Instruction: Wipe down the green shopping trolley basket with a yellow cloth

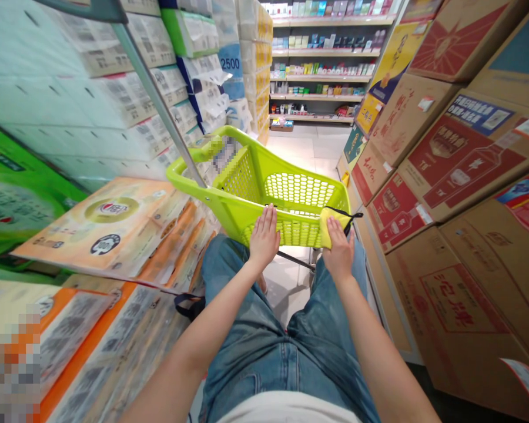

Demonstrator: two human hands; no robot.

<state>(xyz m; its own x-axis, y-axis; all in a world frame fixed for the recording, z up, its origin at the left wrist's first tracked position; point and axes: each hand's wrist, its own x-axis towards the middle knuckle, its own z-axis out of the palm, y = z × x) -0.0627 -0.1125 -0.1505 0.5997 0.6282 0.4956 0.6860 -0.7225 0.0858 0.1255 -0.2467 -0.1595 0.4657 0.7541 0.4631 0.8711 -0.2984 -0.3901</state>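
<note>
A lime-green shopping basket on wheels (300, 232), with perforated walls and a long metal handle (161, 106), stands tilted in front of my knees. My left hand (265, 236) rests against its near side, fingers stretched out at the rim. Under the fingers of my right hand (338, 252) is a yellow cloth (325, 226) with black edging and a black loop, pressed against the basket's near right corner. The palm side of each hand is hidden. Part of the basket's far left end is pixelated.
Stacked cardboard cartons (449, 294) wall the right side. Packs of tissue paper (110, 217) are piled on the left, close to my left arm. Beyond the basket, pale floor (297, 138) leads to shelves (321, 76) of small boxes and bottles.
</note>
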